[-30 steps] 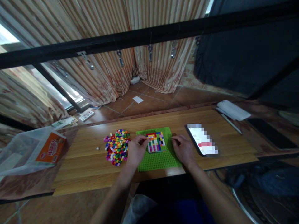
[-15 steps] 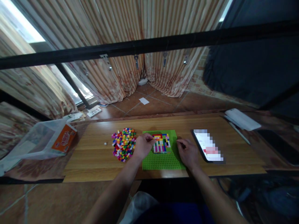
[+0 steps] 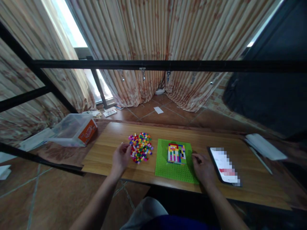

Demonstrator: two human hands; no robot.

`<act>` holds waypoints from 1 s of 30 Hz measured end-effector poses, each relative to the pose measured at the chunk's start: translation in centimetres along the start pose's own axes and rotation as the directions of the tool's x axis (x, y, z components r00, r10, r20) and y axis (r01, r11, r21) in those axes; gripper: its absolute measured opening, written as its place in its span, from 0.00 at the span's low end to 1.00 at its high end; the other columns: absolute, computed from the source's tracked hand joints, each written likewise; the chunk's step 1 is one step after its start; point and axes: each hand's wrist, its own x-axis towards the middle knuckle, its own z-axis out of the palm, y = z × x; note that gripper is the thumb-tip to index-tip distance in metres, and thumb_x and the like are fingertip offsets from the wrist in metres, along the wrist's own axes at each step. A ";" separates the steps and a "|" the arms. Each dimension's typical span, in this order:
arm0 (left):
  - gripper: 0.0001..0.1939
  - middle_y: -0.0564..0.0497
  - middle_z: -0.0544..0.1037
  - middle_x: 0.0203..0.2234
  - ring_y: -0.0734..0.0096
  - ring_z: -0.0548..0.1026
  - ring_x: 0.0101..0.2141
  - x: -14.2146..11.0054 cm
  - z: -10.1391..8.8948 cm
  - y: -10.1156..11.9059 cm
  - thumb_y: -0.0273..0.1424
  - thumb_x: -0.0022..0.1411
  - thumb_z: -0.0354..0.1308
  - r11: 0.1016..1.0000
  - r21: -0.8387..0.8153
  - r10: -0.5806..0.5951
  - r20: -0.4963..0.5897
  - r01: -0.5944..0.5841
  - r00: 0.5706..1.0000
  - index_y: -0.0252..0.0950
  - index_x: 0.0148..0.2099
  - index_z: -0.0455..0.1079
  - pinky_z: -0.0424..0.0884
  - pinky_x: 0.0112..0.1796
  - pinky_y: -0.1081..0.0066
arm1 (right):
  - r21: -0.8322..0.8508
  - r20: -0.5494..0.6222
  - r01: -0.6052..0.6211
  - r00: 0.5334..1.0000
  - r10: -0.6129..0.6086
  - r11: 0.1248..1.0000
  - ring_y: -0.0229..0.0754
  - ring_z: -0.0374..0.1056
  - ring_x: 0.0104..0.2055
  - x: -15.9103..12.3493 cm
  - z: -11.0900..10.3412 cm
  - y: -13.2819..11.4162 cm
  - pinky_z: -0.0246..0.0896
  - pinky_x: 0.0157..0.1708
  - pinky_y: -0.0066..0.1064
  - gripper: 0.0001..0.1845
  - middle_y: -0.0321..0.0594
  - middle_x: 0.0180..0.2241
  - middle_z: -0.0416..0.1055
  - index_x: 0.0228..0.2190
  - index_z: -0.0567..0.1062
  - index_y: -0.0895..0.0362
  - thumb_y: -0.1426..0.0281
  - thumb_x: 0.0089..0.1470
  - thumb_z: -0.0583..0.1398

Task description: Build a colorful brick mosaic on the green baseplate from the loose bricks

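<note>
My left hand (image 3: 121, 158) is at the left edge of a pile of small coloured building bricks (image 3: 141, 148), its fingers bent together. A tiny pale piece shows at its fingertips; I cannot tell whether it is gripped. My right hand (image 3: 202, 166) rests at the right edge of a green studded baseplate (image 3: 163, 172), thumb and fingers drawn together; anything between them is hidden. On the baseplate sits a flat block of multicoloured bricks (image 3: 176, 154), with white and pink stripes in its lower part. Neither hand touches that block.
A phone (image 3: 224, 166) with a lit screen lies right of my right hand. Farther right are a white object (image 3: 265, 147) and a pen (image 3: 261, 161). A clear plastic box (image 3: 69, 127) with an orange label stands left of the wooden table (image 3: 105, 137). A black bar (image 3: 153, 65) crosses beyond the table.
My left hand has left the brick block and moved left, past the pile to its far side. My right hand stays by the baseplate's right edge. The camera view has shifted.
</note>
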 end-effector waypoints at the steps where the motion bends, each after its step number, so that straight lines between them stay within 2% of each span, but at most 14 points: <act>1: 0.14 0.49 0.77 0.27 0.68 0.74 0.28 0.3 -1.5 -1.3 0.39 0.58 0.54 0.998 0.056 -0.034 -0.064 0.038 0.997 0.35 0.38 0.73 0.70 0.31 0.70 | 0.004 0.002 -0.013 1.000 0.013 1.000 0.48 0.73 0.35 0.1 -0.1 0.2 0.66 0.36 0.39 0.20 0.48 0.36 0.77 0.33 0.79 0.57 0.57 0.57 0.54; 4: 0.16 0.44 0.78 0.37 0.61 0.76 0.36 1.2 -4.7 -4.4 0.39 0.58 0.53 0.963 0.263 -0.021 -0.144 0.058 0.989 0.35 0.43 0.73 0.73 0.39 0.62 | 0.032 0.030 -0.069 0.997 0.068 0.997 0.50 0.73 0.37 0.4 -0.5 0.8 0.67 0.36 0.41 0.20 0.48 0.38 0.78 0.33 0.80 0.55 0.55 0.55 0.55; 6: 0.17 0.41 0.78 0.43 0.57 0.76 0.43 1.6 -5.4 -5.8 0.37 0.60 0.51 0.934 0.358 0.052 -0.114 -0.008 0.992 0.35 0.46 0.73 0.72 0.47 0.57 | 0.047 0.044 -0.116 0.993 0.114 0.992 0.51 0.74 0.37 0.8 -0.9 0.8 0.68 0.36 0.42 0.19 0.47 0.36 0.79 0.32 0.80 0.55 0.54 0.53 0.57; 9: 0.18 0.39 0.75 0.50 0.54 0.73 0.51 2.5 -4.6 -6.6 0.35 0.63 0.50 0.900 0.417 0.154 -0.029 -0.128 0.988 0.34 0.50 0.71 0.68 0.54 0.54 | 0.044 -0.006 -0.142 0.990 0.143 0.989 0.51 0.73 0.34 1.1 -1.6 -1.3 0.68 0.36 0.41 0.19 0.47 0.34 0.78 0.32 0.80 0.55 0.54 0.52 0.58; 13: 0.18 0.41 0.73 0.55 0.57 0.70 0.56 4.4 -1.9 -6.3 0.35 0.66 0.50 0.874 0.406 0.260 0.073 -0.267 0.963 0.36 0.55 0.69 0.65 0.58 0.55 | 0.136 0.012 0.039 0.999 -0.041 0.990 0.49 0.73 0.40 0.6 -0.7 -8.2 0.68 0.39 0.39 0.17 0.46 0.39 0.77 0.35 0.79 0.53 0.55 0.57 0.57; 14: 0.19 0.40 0.72 0.55 0.57 0.69 0.57 4.9 -1.1 -6.0 0.36 0.67 0.49 0.868 0.396 0.284 0.099 -0.299 0.954 0.36 0.56 0.68 0.65 0.58 0.55 | 0.179 0.032 0.079 0.996 -0.086 0.981 0.48 0.73 0.40 0.5 0.1 -10.2 0.68 0.40 0.39 0.16 0.45 0.40 0.77 0.35 0.79 0.53 0.56 0.58 0.56; 16: 0.20 0.39 0.72 0.56 0.57 0.67 0.59 6.0 0.3 -5.5 0.37 0.68 0.48 0.860 0.384 0.310 0.129 -0.336 0.942 0.34 0.56 0.68 0.64 0.59 0.54 | 0.218 0.166 0.156 0.967 -0.194 0.963 0.46 0.73 0.40 0.8 2.6 -13.7 0.68 0.42 0.38 0.16 0.44 0.42 0.76 0.39 0.78 0.52 0.57 0.59 0.56; 19: 0.20 0.39 0.73 0.56 0.57 0.67 0.59 6.9 1.8 -4.8 0.38 0.69 0.47 0.852 0.368 0.334 0.165 -0.373 0.928 0.34 0.57 0.68 0.63 0.59 0.54 | 0.245 0.251 0.225 0.925 -0.286 0.943 0.48 0.72 0.46 2.8 7.8 -16.8 0.67 0.48 0.41 0.18 0.45 0.44 0.76 0.46 0.76 0.53 0.59 0.62 0.53; 21: 0.21 0.39 0.72 0.56 0.57 0.68 0.58 7.3 2.4 -4.4 0.39 0.69 0.47 0.848 0.351 0.344 0.204 -0.397 0.916 0.34 0.58 0.68 0.64 0.59 0.55 | 0.229 0.244 0.222 0.930 -0.277 0.948 0.49 0.71 0.50 5.0 11.5 -17.5 0.64 0.52 0.44 0.19 0.48 0.47 0.76 0.47 0.76 0.54 0.60 0.62 0.52; 25: 0.21 0.40 0.72 0.57 0.60 0.69 0.58 7.6 2.9 -3.8 0.39 0.70 0.46 0.843 0.297 0.373 0.280 -0.449 0.885 0.35 0.58 0.68 0.64 0.58 0.57 | 0.240 0.326 0.264 0.885 -0.333 0.934 0.49 0.68 0.55 8.3 17.3 -17.3 0.59 0.58 0.48 0.20 0.49 0.50 0.75 0.48 0.75 0.55 0.62 0.63 0.50; 27: 0.20 0.41 0.73 0.56 0.62 0.69 0.58 7.7 3.0 -3.6 0.37 0.70 0.46 0.836 0.276 0.386 0.315 -0.473 0.867 0.36 0.58 0.68 0.64 0.59 0.57 | 0.240 0.388 0.294 0.845 -0.369 0.925 0.49 0.67 0.56 8.8 18.8 -17.1 0.58 0.59 0.48 0.21 0.50 0.51 0.74 0.48 0.75 0.56 0.63 0.63 0.49; 30: 0.20 0.43 0.74 0.55 0.63 0.69 0.58 7.7 3.1 -3.4 0.35 0.70 0.46 0.827 0.239 0.410 0.362 -0.509 0.837 0.37 0.58 0.69 0.63 0.59 0.57 | 0.267 0.441 0.333 0.792 -0.422 0.904 0.48 0.67 0.57 8.3 19.3 -17.0 0.58 0.59 0.46 0.21 0.49 0.52 0.74 0.47 0.76 0.55 0.62 0.64 0.49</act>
